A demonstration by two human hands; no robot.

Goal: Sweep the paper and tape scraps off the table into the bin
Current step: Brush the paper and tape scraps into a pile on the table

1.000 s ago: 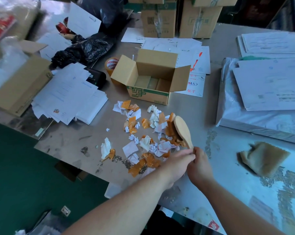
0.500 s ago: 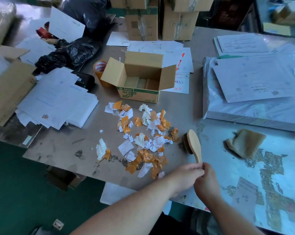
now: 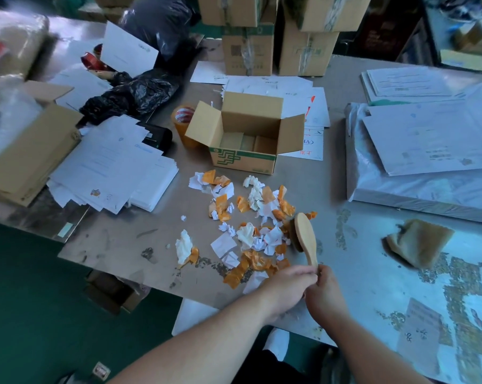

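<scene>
White paper and orange tape scraps (image 3: 251, 225) lie in a loose pile on the brown board of the table (image 3: 123, 239), in front of a small open carton. A wooden hand brush (image 3: 305, 234) stands bristles down against the pile's right edge, its head touching the scraps. My left hand (image 3: 287, 286) and my right hand (image 3: 325, 295) meet at the end of the brush handle, both closed around it, near the table's front edge. No bin is clearly in view.
The small open carton (image 3: 245, 134) stands behind the pile, next to a tape roll (image 3: 183, 117). Paper stacks (image 3: 115, 164) lie left, a wrapped pack (image 3: 417, 167) right, a tan cloth (image 3: 420, 242) near it. A brown box (image 3: 109, 292) sits on the floor below the table edge.
The brush came off the pile's right part, drew back to the right, and now rests against the pile's right edge. Both hands stayed on the handle.
</scene>
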